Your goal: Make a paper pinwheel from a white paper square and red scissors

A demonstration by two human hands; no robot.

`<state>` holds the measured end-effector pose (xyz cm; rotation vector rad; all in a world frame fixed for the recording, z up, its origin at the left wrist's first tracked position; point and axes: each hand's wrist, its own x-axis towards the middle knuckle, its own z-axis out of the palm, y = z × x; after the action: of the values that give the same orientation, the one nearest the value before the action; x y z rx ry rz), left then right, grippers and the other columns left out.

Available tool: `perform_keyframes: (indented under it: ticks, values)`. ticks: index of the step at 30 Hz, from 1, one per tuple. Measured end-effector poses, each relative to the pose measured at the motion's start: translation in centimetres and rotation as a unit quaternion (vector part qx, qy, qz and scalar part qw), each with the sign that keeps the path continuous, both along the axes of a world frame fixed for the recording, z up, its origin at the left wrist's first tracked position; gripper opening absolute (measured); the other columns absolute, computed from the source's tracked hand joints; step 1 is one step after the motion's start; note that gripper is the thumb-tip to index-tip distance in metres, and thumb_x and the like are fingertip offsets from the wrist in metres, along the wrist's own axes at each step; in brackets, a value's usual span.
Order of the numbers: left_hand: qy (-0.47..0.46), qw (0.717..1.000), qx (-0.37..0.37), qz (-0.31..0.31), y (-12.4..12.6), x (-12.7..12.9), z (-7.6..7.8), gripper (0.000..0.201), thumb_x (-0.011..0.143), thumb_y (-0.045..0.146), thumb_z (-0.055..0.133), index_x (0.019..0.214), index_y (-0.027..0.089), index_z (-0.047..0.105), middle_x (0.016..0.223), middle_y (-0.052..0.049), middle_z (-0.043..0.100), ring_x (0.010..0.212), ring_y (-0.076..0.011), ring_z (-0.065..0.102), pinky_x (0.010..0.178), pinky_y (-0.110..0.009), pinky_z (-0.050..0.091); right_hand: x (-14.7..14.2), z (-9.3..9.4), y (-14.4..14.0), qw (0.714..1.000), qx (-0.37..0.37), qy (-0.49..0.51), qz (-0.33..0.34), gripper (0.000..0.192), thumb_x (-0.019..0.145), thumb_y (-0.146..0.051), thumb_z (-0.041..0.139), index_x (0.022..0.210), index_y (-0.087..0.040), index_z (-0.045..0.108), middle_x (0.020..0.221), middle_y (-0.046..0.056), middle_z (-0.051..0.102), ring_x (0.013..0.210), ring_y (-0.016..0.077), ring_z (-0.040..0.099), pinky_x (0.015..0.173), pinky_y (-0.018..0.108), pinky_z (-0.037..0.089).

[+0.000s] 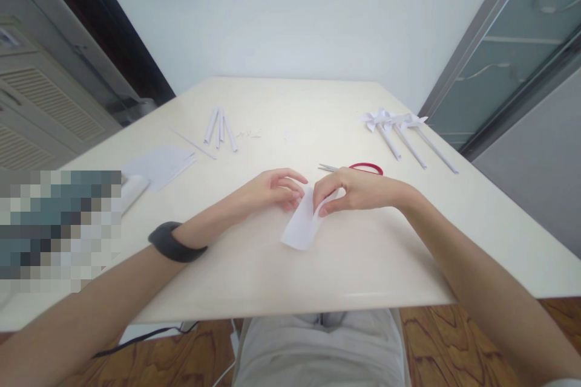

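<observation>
Fingertips of the right hand (358, 191) pinch the upper edge of a small white paper (303, 225), thumb under and forefinger over, so its grip is pressed together on the sheet; the left hand (275, 188) rests just beside it with its fingers curled loosely down onto the paper's far left corner, seemingly pinning that end flat so the fold line does not wander; whether that hand actually nips the paper or only presses on it I cannot tell. The paper lies on the desk (254, 266) near the front middle, tilted, its lower end free and pointing toward the person; that leaves both hands to work on the top end alone. A dark wristband (175, 243) sits on the left forearm. Just behind the right hand, touching nothing, lie red-handled scissors (358, 167), close enough to be reached. Further out, at the far left, lie rolled paper sticks (220, 129) in a loose bundle, and nearer the left edge a few flat paper sheets (158, 164); at the far right lie three finished paper pinwheels (399, 127) on sticks, side by side and well apart from the raw stock.
</observation>
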<state>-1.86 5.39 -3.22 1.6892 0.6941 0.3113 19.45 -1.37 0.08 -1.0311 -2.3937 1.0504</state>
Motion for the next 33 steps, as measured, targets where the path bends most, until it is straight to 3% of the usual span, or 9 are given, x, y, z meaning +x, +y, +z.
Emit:
perform_keyframes:
  ticks: [5, 10, 15, 19, 21, 24, 27, 33]
  values:
    - [0.023, 0.999, 0.032, -0.012, -0.3, 0.4, -0.3, 0.025, 0.075, 0.029, 0.061, 0.097, 0.016, 0.06, 0.088, -0.007, 0.067, 0.072, -0.0163, 0.064, 0.066, -0.029, 0.051, 0.6, -1.0, 0.5, 0.998, -0.01, -0.061, 0.002, 0.022, 0.084, -0.032, 0.054, 0.084, -0.017, 0.07, 0.078, 0.0, 0.066, 0.068, 0.0142, 0.057, 0.06, 0.026, 0.041]
    - [0.039, 0.995, 0.089, -0.008, -1.0, 0.7, -0.6, 0.024, 0.075, 0.028, 0.06, 0.097, 0.018, 0.061, 0.087, -0.004, 0.066, 0.067, -0.0147, 0.062, 0.061, -0.025, 0.048, 0.6, -0.7, 0.3, 0.999, 0.0, -0.05, 0.017, 0.016, 0.083, -0.028, 0.058, 0.084, -0.017, 0.071, 0.079, -0.001, 0.068, 0.071, 0.014, 0.059, 0.064, 0.025, 0.043]
    - [0.045, 0.987, 0.151, 0.017, -0.9, 0.4, -0.7, 0.032, 0.075, 0.033, 0.06, 0.104, 0.019, 0.059, 0.096, -0.004, 0.065, 0.079, -0.02, 0.063, 0.069, -0.03, 0.047, -0.8, 0.0, -0.5, 0.994, 0.096, 0.055, -0.022, 0.019, 0.086, -0.026, 0.056, 0.094, -0.016, 0.07, 0.094, 0.004, 0.066, 0.084, 0.0138, 0.059, 0.075, 0.025, 0.043]
    - [0.038, 0.986, 0.165, 0.006, -0.7, 0.2, -0.4, 0.026, 0.076, 0.038, 0.059, 0.091, 0.017, 0.064, 0.094, -0.005, 0.066, 0.088, -0.023, 0.061, 0.075, -0.03, 0.046, -1.9, 0.5, -1.3, 0.967, 0.209, 0.143, -0.02, 0.016, 0.086, -0.019, 0.056, 0.093, -0.019, 0.071, 0.097, 0.004, 0.062, 0.083, 0.0115, 0.058, 0.071, 0.022, 0.044]
    - [0.034, 0.987, 0.154, -0.008, -0.7, 0.2, -0.2, 0.026, 0.078, 0.039, 0.056, 0.088, 0.017, 0.065, 0.093, -0.005, 0.067, 0.087, -0.0219, 0.061, 0.072, -0.028, 0.046, -2.3, 0.4, -1.4, 0.967, 0.218, 0.131, -0.004, 0.016, 0.086, -0.017, 0.056, 0.092, -0.018, 0.07, 0.099, 0.005, 0.061, 0.086, 0.0117, 0.058, 0.074, 0.022, 0.044]
    - [0.032, 0.991, 0.131, -0.013, -0.5, 0.2, -0.4, 0.027, 0.079, 0.038, 0.055, 0.094, 0.018, 0.065, 0.089, -0.005, 0.069, 0.079, -0.0199, 0.063, 0.064, -0.026, 0.047, -2.6, -0.6, -1.1, 0.976, 0.195, 0.092, 0.008, 0.015, 0.087, -0.019, 0.054, 0.09, -0.016, 0.069, 0.099, 0.005, 0.063, 0.089, 0.0133, 0.058, 0.079, 0.024, 0.043]
    - [0.029, 0.992, 0.125, 0.012, 0.3, 0.0, -1.1, 0.027, 0.08, 0.034, 0.054, 0.1, 0.018, 0.061, 0.082, -0.004, 0.068, 0.072, -0.0177, 0.063, 0.06, -0.025, 0.046, -2.5, -2.3, -0.5, 0.984, 0.166, 0.063, 0.006, 0.018, 0.088, -0.025, 0.052, 0.082, -0.015, 0.066, 0.087, 0.004, 0.065, 0.077, 0.0135, 0.058, 0.071, 0.025, 0.043]
    - [0.028, 0.989, 0.142, 0.035, 1.3, -0.2, -1.9, 0.017, 0.075, 0.027, 0.059, 0.087, 0.018, 0.065, 0.069, -0.001, 0.066, 0.067, -0.0155, 0.062, 0.058, -0.023, 0.043, -2.4, -5.0, 0.2, 0.99, 0.136, 0.033, -0.037, 0.036, 0.094, -0.032, 0.038, 0.066, -0.015, 0.053, 0.076, 0.003, 0.058, 0.069, 0.013, 0.052, 0.066, 0.025, 0.04]
